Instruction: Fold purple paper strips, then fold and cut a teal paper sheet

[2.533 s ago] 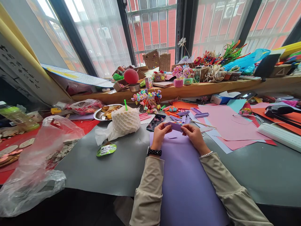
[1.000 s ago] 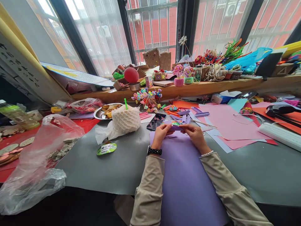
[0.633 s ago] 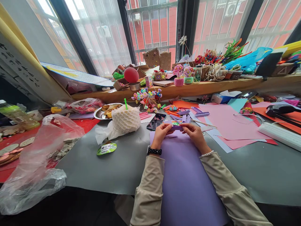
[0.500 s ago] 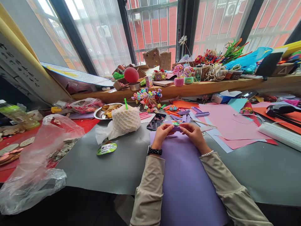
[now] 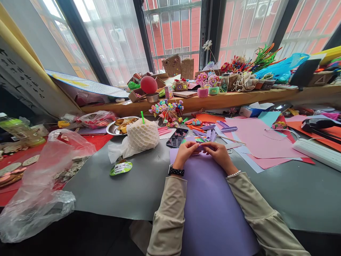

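Pinching purple paper (image 5: 200, 148), left hand (image 5: 185, 153) beside right hand (image 5: 220, 155)

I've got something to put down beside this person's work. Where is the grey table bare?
Bare grey tabletop shows left of the left hand, between the green tag and left sleeve, and at right, between the pink paper and right sleeve. Just beyond the left hand and right hand it is crowded with the phone and purple strips.
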Motion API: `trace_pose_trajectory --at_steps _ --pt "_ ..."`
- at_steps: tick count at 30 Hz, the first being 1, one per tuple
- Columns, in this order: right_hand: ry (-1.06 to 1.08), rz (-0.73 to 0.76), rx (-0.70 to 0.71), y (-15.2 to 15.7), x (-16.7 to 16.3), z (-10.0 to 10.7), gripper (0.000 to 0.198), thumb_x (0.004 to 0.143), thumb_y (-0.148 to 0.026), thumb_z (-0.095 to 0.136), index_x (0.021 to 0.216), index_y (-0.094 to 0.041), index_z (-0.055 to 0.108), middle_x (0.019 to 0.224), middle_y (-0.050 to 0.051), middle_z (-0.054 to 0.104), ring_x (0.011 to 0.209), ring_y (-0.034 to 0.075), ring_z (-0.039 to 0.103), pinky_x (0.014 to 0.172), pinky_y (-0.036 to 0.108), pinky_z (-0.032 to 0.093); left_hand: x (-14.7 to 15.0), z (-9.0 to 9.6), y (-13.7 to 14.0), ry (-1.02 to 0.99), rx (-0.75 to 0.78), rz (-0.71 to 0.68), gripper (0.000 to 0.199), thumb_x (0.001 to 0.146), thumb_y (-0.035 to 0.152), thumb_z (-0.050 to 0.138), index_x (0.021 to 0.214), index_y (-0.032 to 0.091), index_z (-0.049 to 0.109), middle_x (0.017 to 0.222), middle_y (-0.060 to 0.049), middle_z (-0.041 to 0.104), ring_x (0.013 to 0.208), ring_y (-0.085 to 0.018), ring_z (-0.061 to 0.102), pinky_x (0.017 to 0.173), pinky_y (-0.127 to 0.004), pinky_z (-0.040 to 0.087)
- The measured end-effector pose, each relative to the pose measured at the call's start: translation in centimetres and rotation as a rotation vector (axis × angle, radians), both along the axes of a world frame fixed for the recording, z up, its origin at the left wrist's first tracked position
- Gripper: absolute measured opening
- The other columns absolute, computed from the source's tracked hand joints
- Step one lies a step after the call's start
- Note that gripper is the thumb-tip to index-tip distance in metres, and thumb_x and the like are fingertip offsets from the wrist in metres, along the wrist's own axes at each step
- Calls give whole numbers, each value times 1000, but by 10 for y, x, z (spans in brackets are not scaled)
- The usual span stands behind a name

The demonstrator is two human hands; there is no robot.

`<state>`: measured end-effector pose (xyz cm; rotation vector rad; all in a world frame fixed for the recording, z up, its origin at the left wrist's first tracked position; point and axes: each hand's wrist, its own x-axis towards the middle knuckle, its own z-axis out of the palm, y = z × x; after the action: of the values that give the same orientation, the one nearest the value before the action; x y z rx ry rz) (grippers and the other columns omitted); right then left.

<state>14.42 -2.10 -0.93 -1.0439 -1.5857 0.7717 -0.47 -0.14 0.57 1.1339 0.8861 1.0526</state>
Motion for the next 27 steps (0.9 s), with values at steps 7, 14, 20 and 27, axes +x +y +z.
trace_pose_trajectory --at_steps 7,14,20,27 --pt "-22 -6 22 -1 0 0 21 72 -29 51 85 -17 62 70 3 63 59 14 59 55 25 47 0 1 0 -6 -19 7 28 52 33 69 66 12 58 63 0 59 58 -12 59 60 -26 49" --pt "-188 -130 156 0 -2 1 15 69 -27 55 77 -17 62 76 4 64 69 16 59 64 26 46 2 -1 0 -2 -11 3 29 51 31 70 65 10 57 62 -1 59 57 -12 58 62 -28 49" --pt "-257 -115 243 -1 -3 -1 16 72 -22 50 84 -19 62 81 3 65 72 15 59 65 26 45 2 -1 0 32 -7 -8 29 50 32 70 65 10 58 61 -1 60 56 -12 58 60 -27 49" --pt "-191 -102 183 0 -2 -1 18 73 -28 51 83 -20 63 80 3 65 70 16 59 64 27 46 1 -2 1 41 1 7 29 51 32 70 66 10 59 62 -2 60 56 -12 58 59 -26 49"
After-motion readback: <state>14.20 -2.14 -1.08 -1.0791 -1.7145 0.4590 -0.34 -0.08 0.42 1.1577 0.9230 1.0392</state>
